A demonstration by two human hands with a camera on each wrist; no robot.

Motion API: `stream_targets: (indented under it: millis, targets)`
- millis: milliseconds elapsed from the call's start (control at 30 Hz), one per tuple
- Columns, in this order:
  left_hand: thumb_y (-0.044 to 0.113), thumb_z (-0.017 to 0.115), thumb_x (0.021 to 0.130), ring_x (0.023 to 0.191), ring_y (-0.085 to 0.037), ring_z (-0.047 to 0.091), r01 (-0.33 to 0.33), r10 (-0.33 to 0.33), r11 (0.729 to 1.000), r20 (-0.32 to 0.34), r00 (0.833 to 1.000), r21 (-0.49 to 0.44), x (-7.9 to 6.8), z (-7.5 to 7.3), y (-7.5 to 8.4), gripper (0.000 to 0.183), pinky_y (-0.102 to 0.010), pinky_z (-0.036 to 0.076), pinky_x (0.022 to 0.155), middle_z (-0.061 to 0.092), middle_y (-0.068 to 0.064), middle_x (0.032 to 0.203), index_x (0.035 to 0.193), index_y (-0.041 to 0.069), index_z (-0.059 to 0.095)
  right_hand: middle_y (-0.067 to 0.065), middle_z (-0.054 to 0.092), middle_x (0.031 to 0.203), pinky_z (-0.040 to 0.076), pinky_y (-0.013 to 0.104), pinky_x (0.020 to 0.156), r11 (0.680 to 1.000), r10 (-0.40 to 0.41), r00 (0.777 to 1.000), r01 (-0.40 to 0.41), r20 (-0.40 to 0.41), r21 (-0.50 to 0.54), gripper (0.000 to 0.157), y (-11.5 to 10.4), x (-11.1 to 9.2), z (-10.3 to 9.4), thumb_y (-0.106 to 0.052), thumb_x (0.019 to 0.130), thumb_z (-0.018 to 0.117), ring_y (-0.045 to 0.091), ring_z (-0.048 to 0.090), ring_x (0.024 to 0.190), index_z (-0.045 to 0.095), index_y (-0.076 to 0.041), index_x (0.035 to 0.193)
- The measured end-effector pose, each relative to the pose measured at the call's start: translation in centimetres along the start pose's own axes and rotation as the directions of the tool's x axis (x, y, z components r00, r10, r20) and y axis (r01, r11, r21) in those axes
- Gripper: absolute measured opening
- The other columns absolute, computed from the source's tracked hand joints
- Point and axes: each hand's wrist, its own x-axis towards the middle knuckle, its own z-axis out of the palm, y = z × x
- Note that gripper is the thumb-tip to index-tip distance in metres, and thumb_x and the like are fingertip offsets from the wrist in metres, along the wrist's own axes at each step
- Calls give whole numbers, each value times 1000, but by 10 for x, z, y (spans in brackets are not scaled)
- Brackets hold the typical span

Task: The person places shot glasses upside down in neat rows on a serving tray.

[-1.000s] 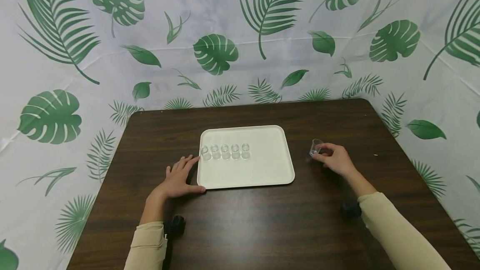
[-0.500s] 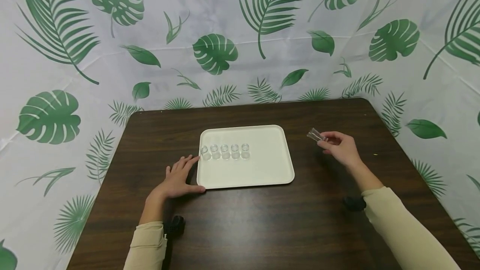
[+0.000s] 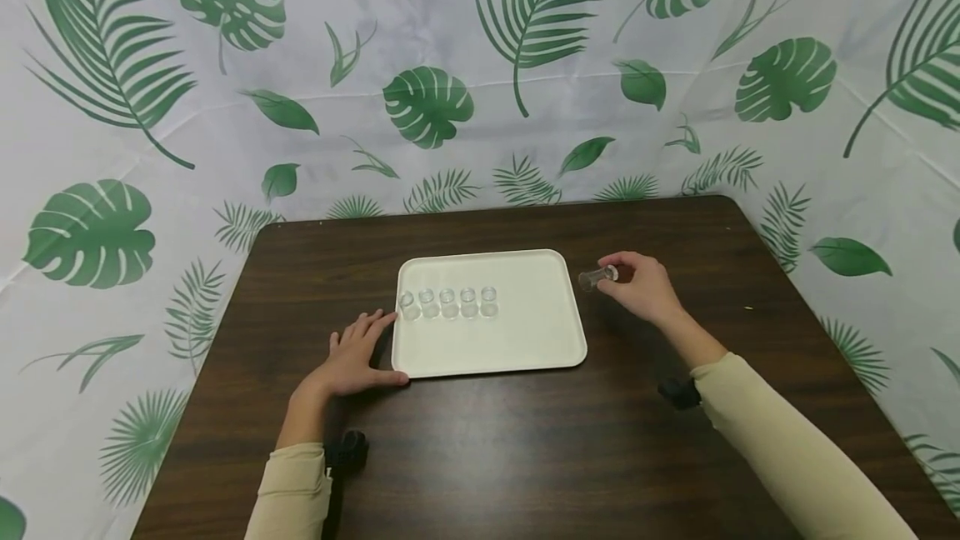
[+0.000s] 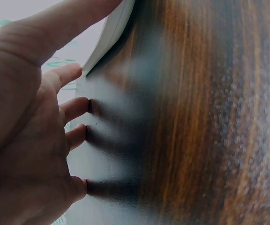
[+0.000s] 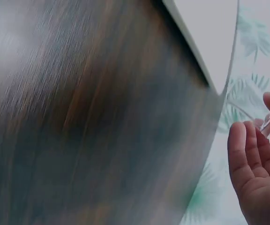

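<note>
A white tray lies on the table, with several small clear glasses in a row across its left half. My left hand rests at the tray's left front corner, fingers spread, thumb and index finger touching its rim. In the left wrist view the other fingertips of the left hand meet the table. Just right of the tray, my right hand pinches another small clear glass between thumb and fingers. That glass is tipped onto its side in the air. Fingers partly hide it in the right wrist view.
The dark wood-grain table ends at a back edge against a white leaf-print cloth. A tiny yellow speck lies on the right side of the table. Each wrist wears a black camera.
My right hand has lifted the glass, tilted it from near upright onto its side, and brought it left toward the tray. The left hand and tray have stayed put.
</note>
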Motion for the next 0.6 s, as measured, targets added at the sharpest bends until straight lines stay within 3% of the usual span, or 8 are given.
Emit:
stream_targets:
  millis: [133, 400, 600]
  targets:
    - [62, 78, 72, 145, -44, 10, -3, 3, 1000, -3, 1000, 0, -1, 1, 0, 109, -76, 3, 102, 19, -19, 160, 156, 17, 26, 17, 68, 105, 50, 45, 77, 999, -42, 998, 42, 35, -2, 34, -15, 2, 21, -10, 86, 72, 31, 65, 92, 66, 0, 118]
    - [66, 76, 71, 145, -44, 10, 0, 0, 1000, -9, 1000, 2, -2, 2, -1, 110, -76, 3, 102, 20, -18, 160, 156, 18, 26, 9, 68, 102, 48, 40, 73, 988, -140, 988, 144, 71, -52, 37, -32, 4, 56, -6, 82, 71, 26, 62, 88, 66, -3, 119]
    - [67, 76, 71, 146, -43, 10, 3, -3, 1000, -10, 1000, 5, -1, 3, -2, 110, -76, 3, 102, 20, -18, 160, 156, 18, 27, 6, 68, 106, 49, 40, 72, 986, -141, 984, 149, 111, -69, 37, -42, 3, 72, -9, 83, 71, 23, 63, 91, 67, -6, 120]
